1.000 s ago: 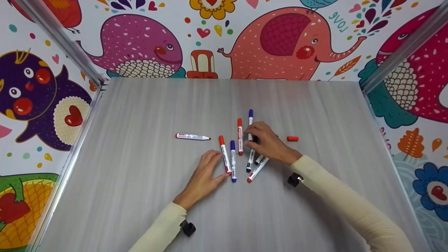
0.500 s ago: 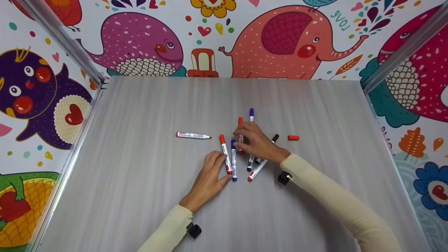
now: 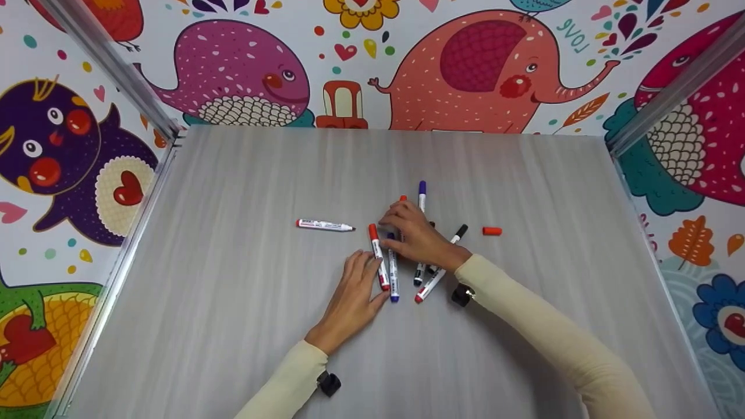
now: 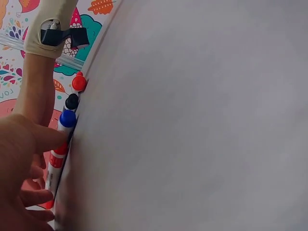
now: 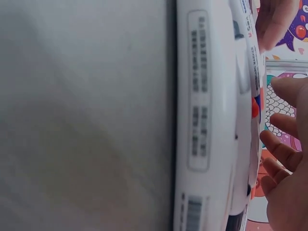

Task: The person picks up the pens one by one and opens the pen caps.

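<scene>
Several whiteboard markers lie on the table. My left hand (image 3: pixel 351 297) rests beside a red marker (image 3: pixel 379 256), its fingertips at the marker's left side and its thumb near the lower end. A blue marker (image 3: pixel 394 276) lies just right of the red one. Over the blue marker's capped end, my right hand (image 3: pixel 416 235) reaches with loosely bent fingers, partly hiding another red marker (image 3: pixel 403 198). The right wrist view shows these fingers (image 5: pixel 281 149) spread apart and holding nothing. In the left wrist view, the left thumb (image 4: pixel 50 138) is close to the markers' ends.
An uncapped marker (image 3: pixel 325 224) with a red end lies to the left, its dark tip pointing right. A loose red cap (image 3: pixel 492 231) lies to the right. A blue-capped marker (image 3: pixel 422 189), a black-capped marker (image 3: pixel 460 233) and a red-ended marker (image 3: pixel 428 289) surround the right hand.
My right hand has moved left, from above the black-ended markers across the upright red marker toward the blue one. My left hand has hardly moved. The markers look unmoved.
</scene>
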Demonstrator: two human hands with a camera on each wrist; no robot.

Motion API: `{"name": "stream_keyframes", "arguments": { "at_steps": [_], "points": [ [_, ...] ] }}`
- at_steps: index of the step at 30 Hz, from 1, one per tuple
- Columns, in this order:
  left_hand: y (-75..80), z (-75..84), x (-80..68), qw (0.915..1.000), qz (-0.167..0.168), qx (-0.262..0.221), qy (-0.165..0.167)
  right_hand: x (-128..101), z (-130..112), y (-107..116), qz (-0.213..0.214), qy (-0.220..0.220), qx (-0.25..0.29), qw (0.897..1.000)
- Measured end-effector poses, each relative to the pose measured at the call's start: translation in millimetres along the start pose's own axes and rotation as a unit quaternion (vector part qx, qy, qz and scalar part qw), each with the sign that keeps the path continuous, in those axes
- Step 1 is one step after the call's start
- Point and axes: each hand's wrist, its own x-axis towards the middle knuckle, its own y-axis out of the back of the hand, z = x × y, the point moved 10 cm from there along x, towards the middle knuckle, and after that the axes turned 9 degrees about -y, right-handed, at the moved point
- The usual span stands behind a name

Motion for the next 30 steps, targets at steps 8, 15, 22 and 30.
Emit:
{"name": "stream_keyframes", "arguments": {
  "at_steps": [8,15,22,30],
  "points": [
    [-3.5,0.3,2.8,0.9997,-0.011,0.015,0.015,8,0,-7,-0.015,-0.013,-0.015,1.0],
    [-2.1,2.4,6.4,0.9994,0.001,0.034,0.01,13,0,-13,-0.027,-0.016,-0.028,0.999],
    [-2.4,1.3,8.3,0.9995,0.007,0.029,0.008,12,-2,-16,-0.043,-0.016,-0.051,0.998],
    [3.8,-0.9,9.7,0.9999,0.014,0.001,0.011,11,-6,-16,-0.058,-0.022,-0.044,0.997]
  ]
}}
